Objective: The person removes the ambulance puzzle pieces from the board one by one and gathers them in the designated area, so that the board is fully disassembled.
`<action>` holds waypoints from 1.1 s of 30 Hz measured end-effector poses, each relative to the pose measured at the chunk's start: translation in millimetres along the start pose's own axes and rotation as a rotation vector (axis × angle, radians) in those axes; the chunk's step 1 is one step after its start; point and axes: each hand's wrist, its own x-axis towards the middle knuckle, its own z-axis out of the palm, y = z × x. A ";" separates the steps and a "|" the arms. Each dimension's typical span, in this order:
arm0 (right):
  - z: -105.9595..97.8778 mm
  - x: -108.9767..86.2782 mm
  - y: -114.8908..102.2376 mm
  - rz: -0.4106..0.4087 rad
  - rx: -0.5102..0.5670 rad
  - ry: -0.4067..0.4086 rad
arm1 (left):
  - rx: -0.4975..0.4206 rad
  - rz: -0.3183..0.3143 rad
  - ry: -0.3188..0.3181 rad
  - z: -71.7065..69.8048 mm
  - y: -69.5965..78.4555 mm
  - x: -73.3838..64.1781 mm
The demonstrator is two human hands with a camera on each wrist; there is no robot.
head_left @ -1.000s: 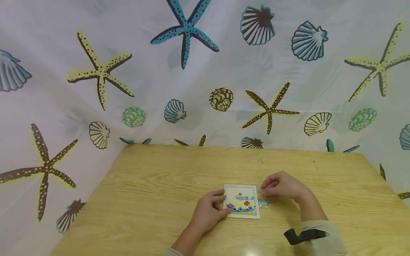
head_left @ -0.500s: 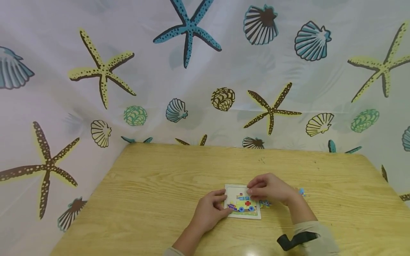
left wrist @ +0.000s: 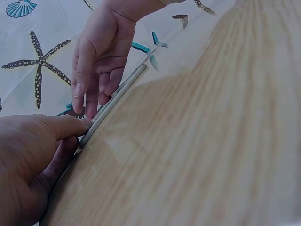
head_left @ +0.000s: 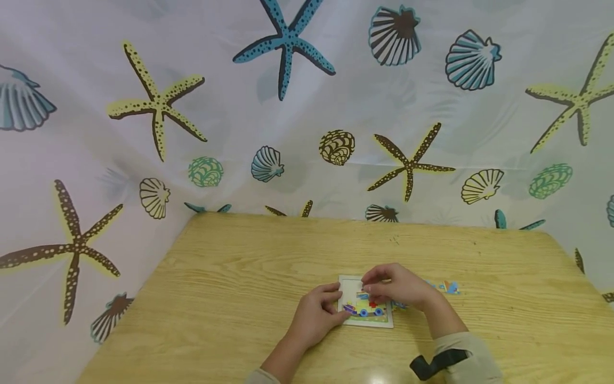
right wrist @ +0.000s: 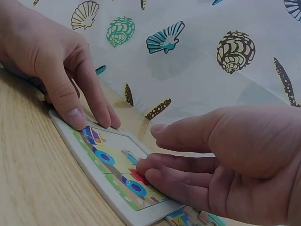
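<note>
A square jigsaw puzzle board [head_left: 365, 324] with a white rim and an ambulance picture lies on the table. My left hand [head_left: 314, 314] grips its near-left corner; in the right wrist view the left thumb [right wrist: 76, 117] presses on the rim and the fingers reach along the left side. My right hand [head_left: 400, 288] hovers over the board's right half, its fingertips [right wrist: 146, 165] touching the picture beside the red cross. In the right wrist view its digits are fairly straight, with no piece visible between them. The head view hides the part of the picture under the right hand.
Loose puzzle pieces [head_left: 399, 305] lie against the board's right edge. More loose pieces [head_left: 450, 287] lie farther right, past the right wrist. The wooden table [head_left: 249, 266] ends at a hanging cloth [head_left: 297, 122] printed with starfish and shells.
My right hand has moved left from the pieces beside the board to over the picture. A small piece by its fingertips is no longer seen there. The left hand keeps its hold.
</note>
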 end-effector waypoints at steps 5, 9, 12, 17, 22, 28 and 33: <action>1.4 -0.6 1.7 0.014 0.017 -0.013 | -0.040 -0.006 -0.002 1.8 -0.9 -0.9; 1.5 -1.7 1.3 0.019 0.015 -0.024 | -0.043 -0.011 0.002 1.6 -1.2 -0.9; 1.0 -2.1 0.8 0.016 0.014 -0.030 | -0.034 -0.009 0.003 1.0 -1.1 0.1; 0.1 -2.2 -0.7 0.002 0.013 -0.046 | -0.031 -0.003 0.001 -0.1 -0.7 0.8; -2.4 -2.7 0.9 -0.024 -0.007 -0.069 | -0.024 -0.001 0.000 0.0 1.1 0.6; -2.0 -0.8 3.9 -0.047 -0.032 -0.075 | -0.020 0.005 -0.001 -1.0 3.5 -0.1; -2.5 -2.3 3.9 -0.071 -0.088 -0.059 | -0.017 0.000 -0.006 -0.5 3.0 -1.4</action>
